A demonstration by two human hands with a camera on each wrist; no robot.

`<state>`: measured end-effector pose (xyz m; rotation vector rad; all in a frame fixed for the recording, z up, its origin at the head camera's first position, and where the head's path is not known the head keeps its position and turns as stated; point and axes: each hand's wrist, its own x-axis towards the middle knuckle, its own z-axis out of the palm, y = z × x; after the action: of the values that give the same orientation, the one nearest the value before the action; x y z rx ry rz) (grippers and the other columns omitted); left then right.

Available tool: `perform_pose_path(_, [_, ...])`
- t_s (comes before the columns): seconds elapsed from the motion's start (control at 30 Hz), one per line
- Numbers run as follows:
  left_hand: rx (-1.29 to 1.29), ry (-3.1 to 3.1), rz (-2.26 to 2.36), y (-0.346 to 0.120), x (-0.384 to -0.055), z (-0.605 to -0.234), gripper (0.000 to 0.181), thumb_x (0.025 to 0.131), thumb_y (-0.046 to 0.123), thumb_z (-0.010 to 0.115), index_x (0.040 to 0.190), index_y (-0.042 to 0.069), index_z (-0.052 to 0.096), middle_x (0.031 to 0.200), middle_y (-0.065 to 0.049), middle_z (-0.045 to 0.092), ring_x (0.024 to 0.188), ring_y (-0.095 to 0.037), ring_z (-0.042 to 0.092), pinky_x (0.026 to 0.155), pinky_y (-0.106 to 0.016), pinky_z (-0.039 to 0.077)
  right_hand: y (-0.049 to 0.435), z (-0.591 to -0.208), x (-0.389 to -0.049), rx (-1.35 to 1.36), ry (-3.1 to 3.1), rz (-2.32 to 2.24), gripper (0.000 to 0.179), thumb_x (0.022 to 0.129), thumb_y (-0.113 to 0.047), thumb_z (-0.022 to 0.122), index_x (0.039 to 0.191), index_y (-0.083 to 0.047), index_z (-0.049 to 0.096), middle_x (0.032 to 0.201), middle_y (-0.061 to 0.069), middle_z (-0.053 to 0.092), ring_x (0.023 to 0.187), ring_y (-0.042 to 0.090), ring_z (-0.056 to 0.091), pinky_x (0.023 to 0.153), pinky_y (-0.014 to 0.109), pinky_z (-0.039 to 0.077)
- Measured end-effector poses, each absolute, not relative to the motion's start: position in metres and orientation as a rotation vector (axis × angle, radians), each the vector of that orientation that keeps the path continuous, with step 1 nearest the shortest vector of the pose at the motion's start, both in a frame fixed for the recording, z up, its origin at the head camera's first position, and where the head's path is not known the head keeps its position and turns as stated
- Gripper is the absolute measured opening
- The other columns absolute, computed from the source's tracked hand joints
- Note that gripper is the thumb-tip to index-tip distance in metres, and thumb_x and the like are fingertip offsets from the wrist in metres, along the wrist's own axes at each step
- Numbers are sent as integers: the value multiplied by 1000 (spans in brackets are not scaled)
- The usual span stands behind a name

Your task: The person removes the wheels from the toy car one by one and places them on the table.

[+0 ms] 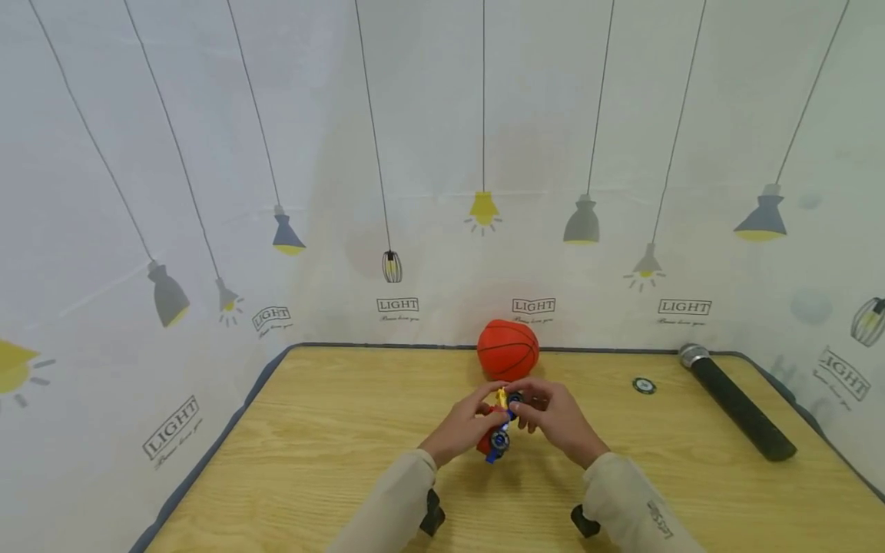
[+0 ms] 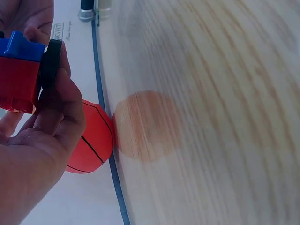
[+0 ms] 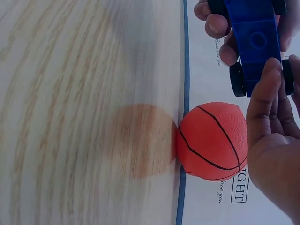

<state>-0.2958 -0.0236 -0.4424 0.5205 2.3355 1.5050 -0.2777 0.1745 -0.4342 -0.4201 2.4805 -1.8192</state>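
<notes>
Both hands hold a toy car (image 1: 499, 441) above the table, tilted, with blue, red and yellow parts and black wheels. My left hand (image 1: 462, 424) grips it from the left; in the left wrist view its fingers (image 2: 68, 101) lie around a wheel beside the red body (image 2: 18, 82). From the right, my right hand (image 1: 561, 421) pinches the far end. The right wrist view shows the plain blue underside (image 3: 255, 35), with the right thumb (image 3: 267, 84) pressed on it next to a wheel. Part of the car's top is hidden by fingers.
A red ball with black lines (image 1: 508, 350) sits at the table's back edge, just beyond the hands. To the right lie a round chip (image 1: 644, 385) and a black microphone (image 1: 740, 403). Printed wall sheets (image 1: 442, 153) enclose the wooden table (image 1: 311, 461).
</notes>
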Motion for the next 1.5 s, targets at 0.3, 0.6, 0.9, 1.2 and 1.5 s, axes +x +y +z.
perform_pose_path(0.3, [527,2263,1555,-26,-295,-437,48,100,37,60,145,35,46,131,-13,63,111,-25,65,95,-53,55,171,-430,-278,-418,2419,-1861,34,95,-12,68,128,-4,64,87,16,62,71,22,62,62,29,56])
perform_pose_path(0.6, [597,2191,1668,-25,-295,-436,42,100,32,61,141,36,49,123,-13,66,104,-26,71,88,-49,60,168,-431,-278,-414,2406,-1911,30,99,-18,64,125,-2,64,81,6,60,63,15,57,59,26,52])
perform_pose_path(0.9, [609,2198,1677,-25,-295,-436,45,99,30,62,143,34,50,129,-14,63,108,-28,70,87,-51,60,169,-429,-280,-412,2416,-1893,27,97,-15,66,119,0,65,80,4,62,60,14,56,56,25,50])
perform_pose_path(1.2, [619,2243,1670,-25,-293,-435,44,100,31,61,141,44,50,144,-10,53,118,-29,60,86,-50,59,169,-424,-280,-406,2434,-1879,29,95,-13,68,121,1,67,76,4,62,63,15,58,57,25,53])
perform_pose_path(1.5, [620,2130,1714,-26,-294,-438,45,101,28,59,144,38,49,127,-12,63,99,-28,73,85,-46,61,171,-422,-278,-456,2505,-1839,26,94,-14,70,116,0,69,72,6,60,58,12,56,53,24,51])
